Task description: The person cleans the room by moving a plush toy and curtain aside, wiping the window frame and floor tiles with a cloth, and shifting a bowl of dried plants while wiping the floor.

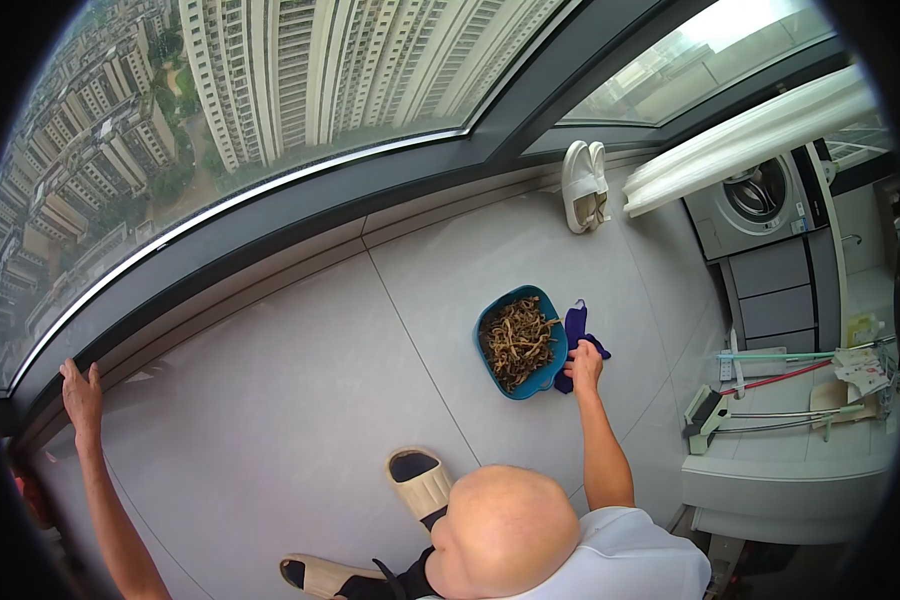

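My left hand is at the far left, its fingers apart and resting on the dark window frame's lower edge. At the right my right hand is beside a blue basin, its fingers closed round part of a dark purple cloth. The cloth lies bunched on the floor against the basin's right side. Inside the basin is a heap of brown, twisted dried strips. Both of my slippered feet and one bent knee show below the basin.
White shoes lean against the wall under the window. A white curtain hangs before a washing machine. Brooms and mops lie at the right, near a pale ledge. Grey tiles cover the floor.
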{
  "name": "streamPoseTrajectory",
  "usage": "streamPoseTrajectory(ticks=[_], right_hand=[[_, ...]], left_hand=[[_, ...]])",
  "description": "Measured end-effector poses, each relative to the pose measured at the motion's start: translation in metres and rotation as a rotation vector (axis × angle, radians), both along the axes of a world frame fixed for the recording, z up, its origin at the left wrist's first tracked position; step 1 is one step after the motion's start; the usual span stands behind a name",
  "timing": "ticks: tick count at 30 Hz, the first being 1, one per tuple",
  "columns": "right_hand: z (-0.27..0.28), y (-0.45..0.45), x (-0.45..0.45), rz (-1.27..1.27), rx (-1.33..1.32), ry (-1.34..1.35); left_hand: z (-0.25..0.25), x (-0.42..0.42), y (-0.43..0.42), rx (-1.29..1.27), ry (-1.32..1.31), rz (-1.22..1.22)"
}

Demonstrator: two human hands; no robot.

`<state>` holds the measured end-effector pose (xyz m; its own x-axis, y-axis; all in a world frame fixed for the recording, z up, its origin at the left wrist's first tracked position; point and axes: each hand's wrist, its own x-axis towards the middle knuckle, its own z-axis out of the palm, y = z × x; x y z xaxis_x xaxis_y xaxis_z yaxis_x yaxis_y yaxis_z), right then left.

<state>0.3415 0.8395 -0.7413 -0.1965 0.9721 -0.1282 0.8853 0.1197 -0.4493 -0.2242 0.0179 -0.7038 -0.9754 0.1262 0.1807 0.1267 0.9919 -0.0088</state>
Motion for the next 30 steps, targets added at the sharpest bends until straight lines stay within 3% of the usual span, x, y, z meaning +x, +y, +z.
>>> streamPoseTrajectory(ticks=[3, 4, 9, 10, 11, 13, 14, 17, 21, 25, 30], right_hand=[[0.002, -0.037, -0.015, -0.248, -0.646, 0.672], [0.003, -0.044, -0.019, -0.201, -0.651, 0.741], [0.017, -0.074, -0.035, -0.055, -0.611, 0.71], [0.019, -0.079, -0.043, -0.022, -0.587, 0.681], [0.02, -0.084, -0.052, 0.042, -0.547, 0.668], [0.048, -0.114, -0.081, 0.164, -0.475, 0.643], [0.063, -0.128, -0.096, 0.245, -0.452, 0.601], [0.105, -0.179, -0.148, 0.402, -0.578, 0.616], [0.146, -0.245, -0.201, 0.638, -0.795, 0.637], [0.175, -0.303, -0.233, 0.77, -1.001, 0.586], [0.15, -0.339, -0.235, 0.903, -1.085, 0.492]], left_hand=[[0.002, -0.003, 0.002, -0.014, -0.053, 0.058], [0.004, -0.003, 0.004, -0.016, -0.045, 0.051], [0.023, 0.007, 0.011, -0.016, -0.136, 0.09], [0.012, 0.007, 0.005, -0.084, 0.058, 0.091], [0.009, 0.004, -0.011, -0.082, -0.07, 0.147], [0.072, 0.027, 0.045, -0.084, -0.328, 0.262], [0.091, 0.039, 0.066, -0.086, -0.3, 0.246], [0.11, 0.058, 0.094, 0.329, -0.403, -0.108], [0.156, 0.122, 0.154, 0.938, -1.135, -0.295], [0.151, 0.185, 0.156, 1.41, -1.479, -0.343], [0.15, 0.217, 0.152, 1.505, -1.534, -0.116]])
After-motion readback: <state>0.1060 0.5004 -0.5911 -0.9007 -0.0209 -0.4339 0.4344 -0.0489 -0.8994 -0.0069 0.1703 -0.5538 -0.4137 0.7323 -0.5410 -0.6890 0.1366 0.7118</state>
